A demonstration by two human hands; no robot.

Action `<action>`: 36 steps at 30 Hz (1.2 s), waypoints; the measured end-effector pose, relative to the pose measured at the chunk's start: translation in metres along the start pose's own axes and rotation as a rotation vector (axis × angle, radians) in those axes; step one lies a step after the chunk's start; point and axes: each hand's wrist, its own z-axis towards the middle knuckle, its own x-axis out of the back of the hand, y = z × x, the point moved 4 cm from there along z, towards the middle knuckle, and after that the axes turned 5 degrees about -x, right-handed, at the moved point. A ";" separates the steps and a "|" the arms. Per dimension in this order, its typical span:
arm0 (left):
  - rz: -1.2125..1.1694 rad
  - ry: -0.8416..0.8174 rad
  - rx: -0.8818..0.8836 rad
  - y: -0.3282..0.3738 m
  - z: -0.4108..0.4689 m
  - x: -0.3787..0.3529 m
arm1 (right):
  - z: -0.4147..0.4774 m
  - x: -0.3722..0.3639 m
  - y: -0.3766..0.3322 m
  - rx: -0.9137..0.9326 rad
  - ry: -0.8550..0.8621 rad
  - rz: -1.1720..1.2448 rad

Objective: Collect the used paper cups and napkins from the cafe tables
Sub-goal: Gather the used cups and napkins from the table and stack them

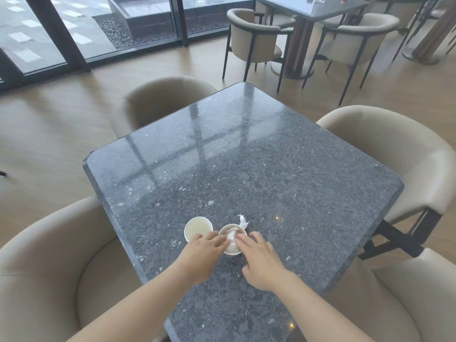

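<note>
Left hand [202, 253] and right hand [262, 259], fingers straight, press napkin [231, 239] into cup [234, 253] — empty cup [197, 227] beside it, scrap [243, 221] behind it — uncollected.

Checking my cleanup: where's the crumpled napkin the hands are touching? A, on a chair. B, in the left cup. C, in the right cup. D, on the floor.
C: the napkin sits inside the right cup, with the left hand and right hand touching it; the left cup looks empty.
</note>
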 end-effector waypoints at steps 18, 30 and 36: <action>-0.337 0.255 0.271 -0.039 0.034 0.022 | 0.032 0.021 0.046 -0.132 0.320 0.390; -0.250 0.189 0.373 -0.058 0.027 -0.032 | 0.092 -0.002 0.063 -0.155 0.052 0.302; -0.149 0.296 0.336 -0.057 0.026 -0.028 | 0.109 -0.008 0.062 -0.123 0.025 0.252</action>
